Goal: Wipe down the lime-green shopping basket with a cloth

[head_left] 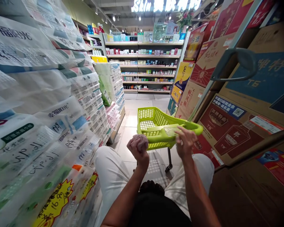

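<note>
"What's the left hand (134,150) doing?"
"It's clenching a crumpled mauve-grey cloth (142,143) at the near left of the lime-green plastic cart (159,138)."
"Right hand (186,142)?"
"It's bending over the cart's near right; I can't tell whether it's gripping. The cart's standing between plastic-wrapped white packs (91,94), left, and cardboard cartons (236,129), right."

Cloth (142,143) partly hidden by left fingers (132,143), sign (165,5) cropped at top
</note>
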Tool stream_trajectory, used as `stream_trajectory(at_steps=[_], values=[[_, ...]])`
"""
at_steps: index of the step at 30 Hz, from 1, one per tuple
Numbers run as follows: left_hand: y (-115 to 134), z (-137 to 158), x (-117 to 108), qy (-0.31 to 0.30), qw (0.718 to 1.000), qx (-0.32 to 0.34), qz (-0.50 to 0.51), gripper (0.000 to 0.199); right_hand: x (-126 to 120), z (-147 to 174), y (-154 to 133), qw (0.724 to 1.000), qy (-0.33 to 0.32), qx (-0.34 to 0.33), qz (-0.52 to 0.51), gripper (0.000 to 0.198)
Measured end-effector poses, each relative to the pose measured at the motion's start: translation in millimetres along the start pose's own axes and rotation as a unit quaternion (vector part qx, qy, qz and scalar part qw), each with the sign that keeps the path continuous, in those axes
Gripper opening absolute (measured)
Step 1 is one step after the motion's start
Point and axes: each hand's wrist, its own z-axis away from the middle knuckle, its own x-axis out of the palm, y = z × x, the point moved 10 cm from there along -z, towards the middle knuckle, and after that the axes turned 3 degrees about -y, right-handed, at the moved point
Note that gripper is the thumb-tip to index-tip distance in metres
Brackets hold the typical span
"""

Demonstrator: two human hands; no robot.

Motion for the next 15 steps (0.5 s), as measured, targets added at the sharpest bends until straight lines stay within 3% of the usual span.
stream_trajectory(at_steps=[2, 3, 6, 8, 12, 15], values=[[2, 2, 12, -0.043, 0.999, 0.024, 0.010, 0.016, 22, 9, -23, 0.996, -0.071, -0.042, -0.016, 0.025], [-6, 2, 17, -0.054, 0.998, 0.004, 0.018, 0.016, 26, 12, -28, 0.996, -0.076, -0.038, -0.021, 0.025], [-39, 1, 28, -0.062, 0.991, -0.110, 0.040, 0.018, 28, 17, -26, 0.998, -0.052, 0.000, -0.036, 0.024], [-44, 4, 34, -0.063, 0.986, -0.140, 0.058, 0.020, 24, 17, -20, 0.998, -0.037, 0.014, -0.042, 0.024], [-12, 10, 40, -0.083, 0.993, -0.048, 0.068, 0.016, 17, 16, -11, 0.998, -0.033, 0.018, -0.051, 0.023], [-19, 18, 39, -0.080, 0.994, -0.047, 0.050, 0.016, 12, 16, -9, 0.998, -0.022, 0.025, -0.060, 0.024]])
